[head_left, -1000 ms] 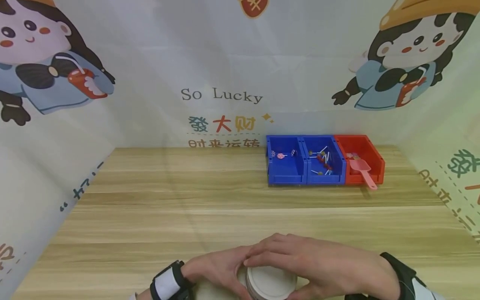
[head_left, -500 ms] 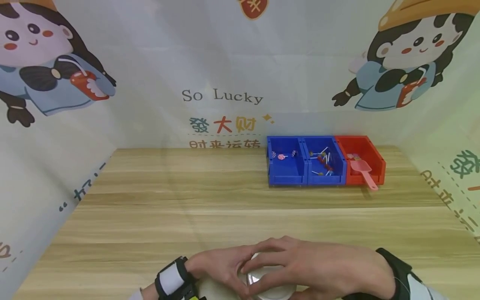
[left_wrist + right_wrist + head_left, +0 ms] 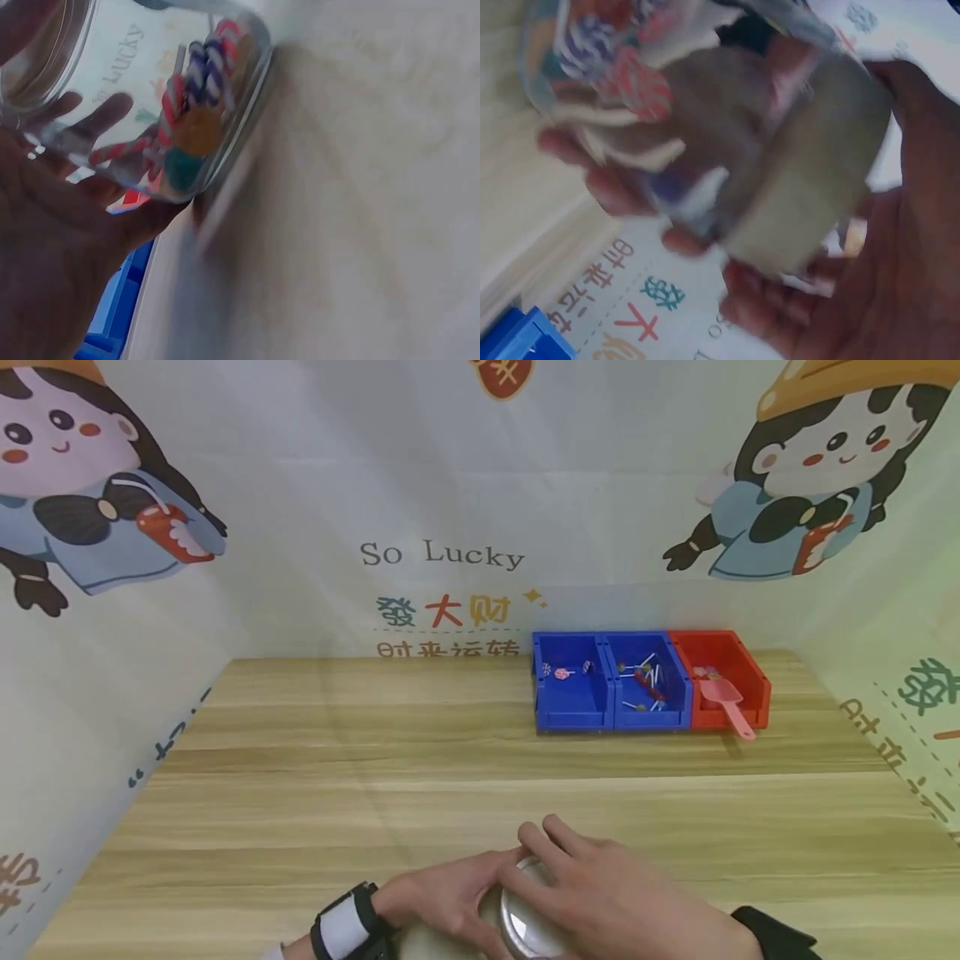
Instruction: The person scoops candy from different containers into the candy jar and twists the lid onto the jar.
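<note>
At the table's [image 3: 300,793] near edge, the left hand [image 3: 442,906] wraps the clear jar [image 3: 150,97] of lollipops [image 3: 196,105]. The right hand [image 3: 600,902] curls over its lid [image 3: 528,914]. The jar looks rigid, smooth and likely slippery, perhaps breakable; it is best gripped round the body. The backdrop [image 3: 442,553] reads "So Lucky".
</note>
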The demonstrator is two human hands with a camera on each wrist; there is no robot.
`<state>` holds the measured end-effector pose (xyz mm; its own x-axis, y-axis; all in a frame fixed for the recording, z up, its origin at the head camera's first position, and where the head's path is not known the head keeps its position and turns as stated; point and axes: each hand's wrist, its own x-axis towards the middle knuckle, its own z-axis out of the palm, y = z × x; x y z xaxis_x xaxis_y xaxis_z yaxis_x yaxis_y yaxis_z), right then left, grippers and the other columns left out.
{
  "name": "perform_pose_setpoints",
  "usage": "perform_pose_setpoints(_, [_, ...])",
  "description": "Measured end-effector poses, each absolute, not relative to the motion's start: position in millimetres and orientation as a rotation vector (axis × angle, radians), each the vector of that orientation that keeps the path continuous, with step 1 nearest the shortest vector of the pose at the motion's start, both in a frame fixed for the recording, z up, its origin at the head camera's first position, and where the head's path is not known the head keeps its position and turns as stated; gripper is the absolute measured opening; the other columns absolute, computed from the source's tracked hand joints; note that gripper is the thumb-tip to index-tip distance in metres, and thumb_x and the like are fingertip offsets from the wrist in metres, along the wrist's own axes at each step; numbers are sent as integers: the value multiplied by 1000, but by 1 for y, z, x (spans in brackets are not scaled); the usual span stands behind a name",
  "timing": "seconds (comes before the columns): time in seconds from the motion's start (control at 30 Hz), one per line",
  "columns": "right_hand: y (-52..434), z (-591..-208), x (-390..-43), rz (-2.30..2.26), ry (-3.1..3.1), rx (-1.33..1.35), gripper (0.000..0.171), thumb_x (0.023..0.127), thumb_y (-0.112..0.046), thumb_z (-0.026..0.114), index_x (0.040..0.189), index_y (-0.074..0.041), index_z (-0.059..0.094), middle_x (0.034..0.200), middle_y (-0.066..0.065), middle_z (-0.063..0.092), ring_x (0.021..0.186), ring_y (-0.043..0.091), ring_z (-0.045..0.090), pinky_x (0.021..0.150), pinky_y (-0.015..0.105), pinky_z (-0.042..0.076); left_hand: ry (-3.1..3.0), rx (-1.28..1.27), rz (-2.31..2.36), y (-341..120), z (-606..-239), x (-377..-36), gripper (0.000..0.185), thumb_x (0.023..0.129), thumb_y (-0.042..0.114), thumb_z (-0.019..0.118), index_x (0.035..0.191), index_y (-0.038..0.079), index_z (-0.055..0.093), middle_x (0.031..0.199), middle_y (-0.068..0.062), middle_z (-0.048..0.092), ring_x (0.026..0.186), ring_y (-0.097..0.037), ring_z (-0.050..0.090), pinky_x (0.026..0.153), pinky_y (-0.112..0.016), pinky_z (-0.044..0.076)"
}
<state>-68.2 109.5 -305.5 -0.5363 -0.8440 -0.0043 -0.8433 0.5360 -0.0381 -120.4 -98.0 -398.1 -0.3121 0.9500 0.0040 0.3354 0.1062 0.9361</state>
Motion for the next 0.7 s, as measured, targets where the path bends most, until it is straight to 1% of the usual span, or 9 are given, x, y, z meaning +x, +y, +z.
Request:
perform_pose_setpoints(0.07, [106,-312,-65,28,2874,-1476,64,86,-75,39,124,-25,49,109,-1,50,90,11,50,58,18,47,1720,1265,1276,-95,-400,-118,86,82,15,73,150,22,22,145,1,43,123,-5,48,107,-25,40])
perform_pose_setpoints(0.17, [106,-319,-64,76,2970,-1440,62,89,-74,32,121,-24,50,106,-2,50,86,11,48,59,21,48,1704,1234,1358,-93,-402,-115,85,84,16,73,150,25,20,146,2,42,123,-7,50,106,-26,42])
perform_pose_setpoints(0.23, [109,-319,-64,66,2890,-1470,66,89,-75,30,132,-28,45,115,-3,50,96,12,49,70,25,52,1707,1205,1364,-94,-402,-115,87,83,14,74,151,26,20,150,3,38,128,-7,45,110,-25,37])
perform_pose_setpoints(0.33, [116,-318,-66,43,2696,-1631,70,89,-74,30,147,-34,30,133,-6,46,115,15,46,89,34,52,1701,1182,1312,-98,-402,-118,83,80,9,76,146,21,28,147,1,40,128,-6,41,112,-25,33])
perform_pose_setpoints(0.4, [119,-317,-67,14,2568,-1725,72,89,-73,30,151,-38,19,141,-8,40,124,14,42,97,37,50,1682,1189,1256,-101,-401,-121,76,78,8,76,142,16,35,143,-1,43,126,-3,40,110,-24,32])
perform_pose_setpoints(0.43, [119,-317,-67,14,2537,-1778,70,90,-71,30,151,-38,18,141,-9,40,126,14,42,98,36,49,1652,1190,1241,-101,-401,-122,74,78,7,75,141,15,36,142,-2,44,125,-3,41,110,-24,34])
perform_pose_setpoints(0.53, [119,-317,-66,-14,2519,-1842,65,93,-69,29,150,-39,21,139,-12,40,122,10,43,98,31,49,1588,1179,1222,-102,-402,-123,68,78,7,73,137,13,41,137,-3,47,120,-1,43,106,-23,36])
perform_pose_setpoints(0.63, [119,-318,-65,-17,2554,-1833,64,93,-68,28,149,-36,27,132,-13,44,115,8,44,93,24,49,1559,1137,1246,-101,-403,-121,72,80,7,71,142,16,34,138,-2,46,120,-2,46,105,-23,39])
perform_pose_setpoints(0.7, [119,-319,-66,-25,2588,-1785,67,91,-71,29,148,-35,28,128,-13,46,112,7,44,89,21,48,1601,1111,1264,-101,-404,-118,74,82,9,70,144,19,31,140,0,44,121,-2,45,107,-22,37])
